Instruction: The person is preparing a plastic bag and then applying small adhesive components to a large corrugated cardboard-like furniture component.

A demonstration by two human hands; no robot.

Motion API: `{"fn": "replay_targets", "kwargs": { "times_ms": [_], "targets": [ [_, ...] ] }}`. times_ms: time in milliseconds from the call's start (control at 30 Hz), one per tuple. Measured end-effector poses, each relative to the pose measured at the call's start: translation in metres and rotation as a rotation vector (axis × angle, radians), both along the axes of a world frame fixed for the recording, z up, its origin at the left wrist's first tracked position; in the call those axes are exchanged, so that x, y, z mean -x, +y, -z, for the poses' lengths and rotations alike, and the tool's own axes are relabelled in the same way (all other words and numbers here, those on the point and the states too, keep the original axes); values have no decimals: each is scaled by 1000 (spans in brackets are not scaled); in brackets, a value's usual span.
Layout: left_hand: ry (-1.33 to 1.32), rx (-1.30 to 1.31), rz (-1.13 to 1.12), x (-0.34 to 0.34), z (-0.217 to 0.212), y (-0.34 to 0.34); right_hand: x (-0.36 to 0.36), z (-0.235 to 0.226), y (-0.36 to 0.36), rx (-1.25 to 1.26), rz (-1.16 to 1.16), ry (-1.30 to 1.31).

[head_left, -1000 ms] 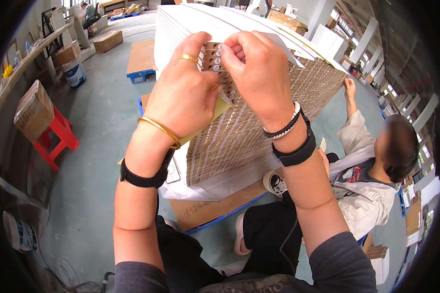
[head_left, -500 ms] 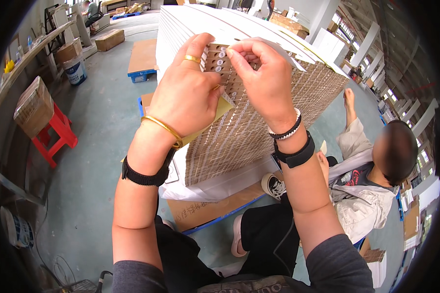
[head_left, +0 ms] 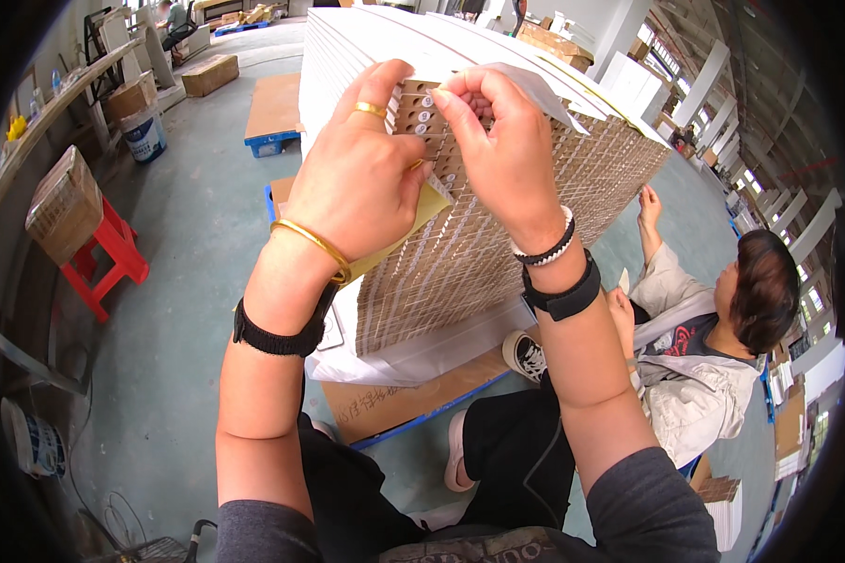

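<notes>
In front of me stands a tall stack of white panels [head_left: 347,61], its brown edge face lined with rows of dark holes and small round white labels [head_left: 424,116]. My left hand [head_left: 357,174] is curled against the near upper corner, index finger at the top edge. A yellow sheet [head_left: 427,208] is held under its thumb and palm. My right hand [head_left: 502,141] is closed, thumb and index fingertip pinched together at the labelled edge; what they pinch is too small to make out. Behind its knuckles a pale sheet [head_left: 535,89] sticks out; whether the hand holds it is hidden.
The stack rests on cardboard [head_left: 385,413] over a blue pallet. At the right a seated co-worker [head_left: 695,347] reaches one hand [head_left: 650,202] toward the stack's far edge. On the left are a red stool [head_left: 113,253] bearing a carton [head_left: 66,197], and a paint bucket [head_left: 144,136].
My right hand has shifted slightly left along the labelled edge, still pinched. My left hand stays nearly in place. The co-worker's raised hand has moved a little left and down.
</notes>
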State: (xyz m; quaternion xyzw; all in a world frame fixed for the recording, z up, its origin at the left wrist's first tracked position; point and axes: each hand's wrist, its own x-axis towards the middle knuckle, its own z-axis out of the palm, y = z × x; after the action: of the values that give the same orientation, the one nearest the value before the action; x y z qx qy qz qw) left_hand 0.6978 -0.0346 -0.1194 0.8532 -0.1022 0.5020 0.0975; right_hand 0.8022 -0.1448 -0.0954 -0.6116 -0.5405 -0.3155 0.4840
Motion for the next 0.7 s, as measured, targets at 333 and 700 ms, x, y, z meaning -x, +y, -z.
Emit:
{"fn": "replay_targets", "kwargs": {
  "times_ms": [333, 700],
  "targets": [
    [-17, -4, 3, 2, 0, 1, 3, 5, -4, 12, -117, 183],
    [-7, -16, -16, 5, -4, 0, 7, 5, 1, 32, -58, 213]
  ]
}}
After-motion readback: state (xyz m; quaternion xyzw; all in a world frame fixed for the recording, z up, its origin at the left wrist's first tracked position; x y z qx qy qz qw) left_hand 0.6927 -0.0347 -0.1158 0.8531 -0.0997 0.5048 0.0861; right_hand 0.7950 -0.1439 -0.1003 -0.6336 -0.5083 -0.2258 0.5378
